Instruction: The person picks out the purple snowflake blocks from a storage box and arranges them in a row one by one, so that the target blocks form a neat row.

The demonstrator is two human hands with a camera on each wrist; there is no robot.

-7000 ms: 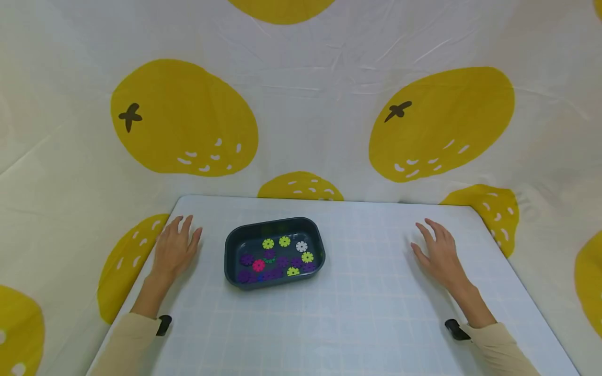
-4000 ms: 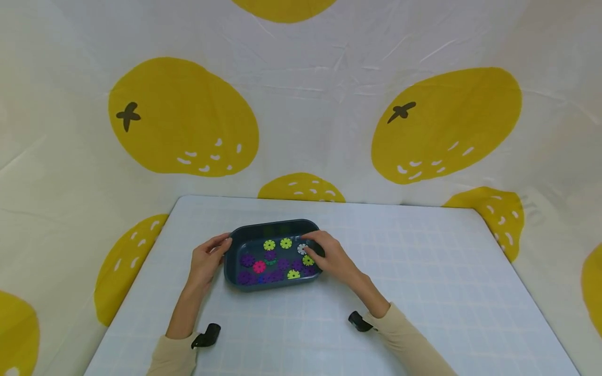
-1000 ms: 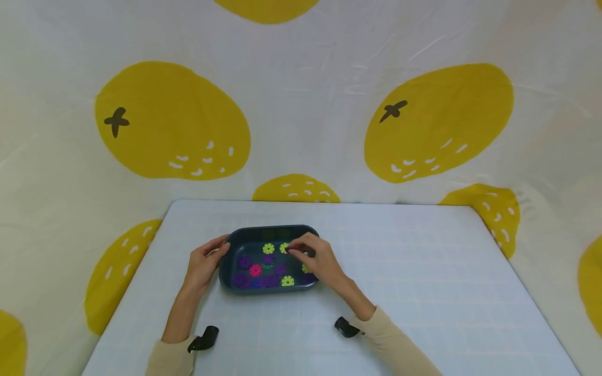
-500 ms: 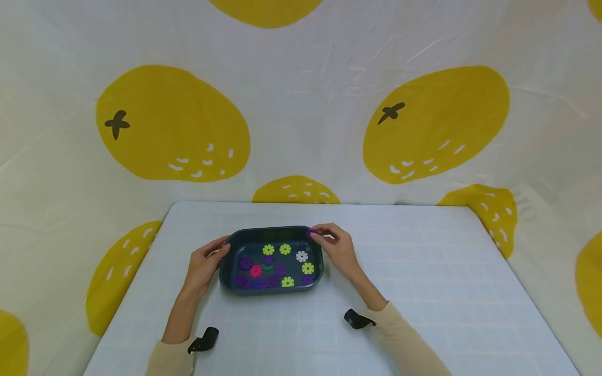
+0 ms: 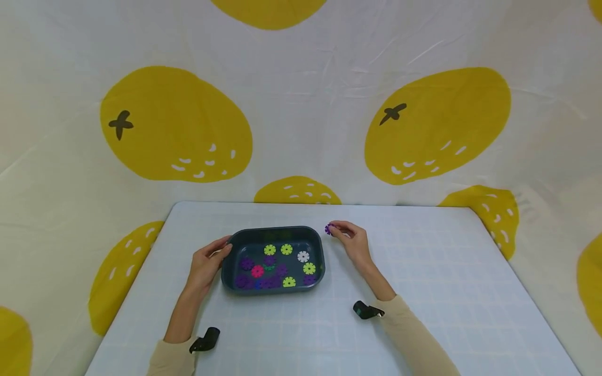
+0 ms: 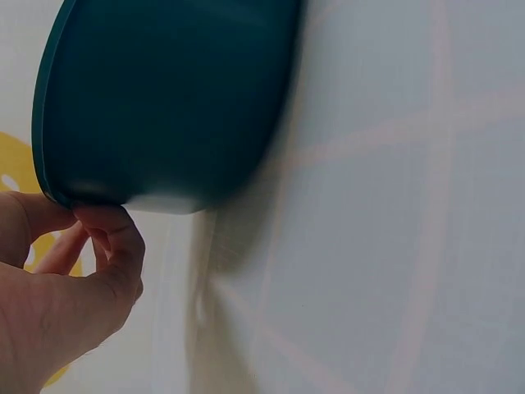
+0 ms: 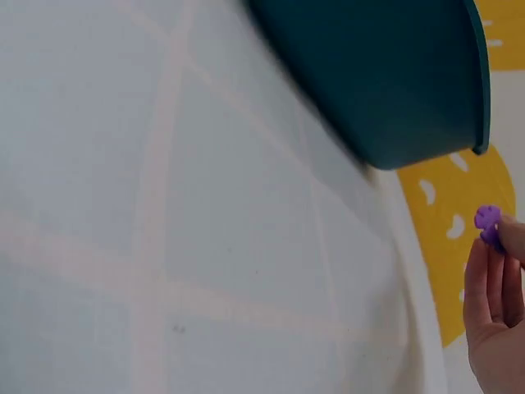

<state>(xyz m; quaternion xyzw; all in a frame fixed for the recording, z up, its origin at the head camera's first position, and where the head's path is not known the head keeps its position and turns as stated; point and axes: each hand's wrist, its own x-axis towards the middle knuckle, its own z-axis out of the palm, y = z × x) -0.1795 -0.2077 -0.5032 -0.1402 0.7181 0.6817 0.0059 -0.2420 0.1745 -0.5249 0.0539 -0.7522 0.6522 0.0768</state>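
A dark teal plastic tray (image 5: 273, 235) stands on the table, left of the middle in the head view. Flat notched discs like snowflake building pieces lie inside, several purple, several yellow-green, plus a white disc (image 5: 303, 256) and a pink disc (image 5: 257, 271). My left hand (image 5: 207, 263) pinches the tray's left rim between thumb and fingers, as the left wrist view also shows (image 6: 82, 279). Just beyond the tray's right end, my right hand (image 5: 354, 243) pinches a purple snowflake disc (image 5: 328, 228) between thumb and fingertips. That disc appears small at the right wrist view's edge.
The pale checked tabletop (image 5: 447, 271) extends to the right of the tray and in front of it. Behind the table hangs a white cloth (image 5: 310, 104) printed with large yellow fruits. A small black camera sits on each wrist.
My right hand has come from inside the tray, up over its right rim and out to the right with the purple snowflake disc. My left hand keeps its hold on the rim.
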